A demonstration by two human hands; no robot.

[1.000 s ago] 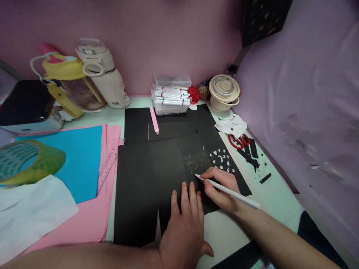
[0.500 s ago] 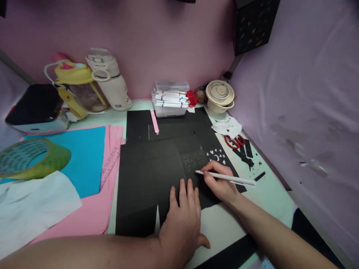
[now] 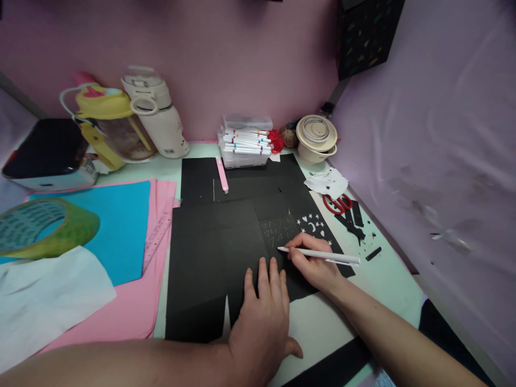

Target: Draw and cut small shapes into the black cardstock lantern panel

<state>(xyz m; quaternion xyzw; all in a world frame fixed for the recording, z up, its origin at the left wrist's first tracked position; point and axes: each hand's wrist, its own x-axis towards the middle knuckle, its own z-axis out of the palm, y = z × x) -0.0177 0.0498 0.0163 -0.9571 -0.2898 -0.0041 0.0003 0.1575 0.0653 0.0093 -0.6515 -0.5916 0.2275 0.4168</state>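
A black sheet of paper (image 3: 205,252) lies on the table, with faint pencil-like triangles drawn on its right part. Beside them are small cut-out stars, hearts and a moon (image 3: 312,227). My right hand (image 3: 316,263) grips a white pen (image 3: 328,255), its tip at the paper just below the drawn shapes. Whether the tip touches, I cannot tell. Flat on the lower part of the sheet rests my left hand (image 3: 262,312), fingers stretched out and thumb apart, holding nothing. A pink craft knife (image 3: 222,175) lies at the sheet's upper part.
Right of the sheet are red-handled scissors (image 3: 337,204), black paper scraps (image 3: 357,214) and a crumpled white tissue (image 3: 327,183). A box of markers (image 3: 245,144) stands at the back. On the left are bottles (image 3: 159,121), a tape roll (image 3: 83,223), blue paper (image 3: 124,231) and a pink ruler (image 3: 158,240).
The pen tip has shifted slightly left over the paper, my right hand moving a little with it. My left hand stays where it was.
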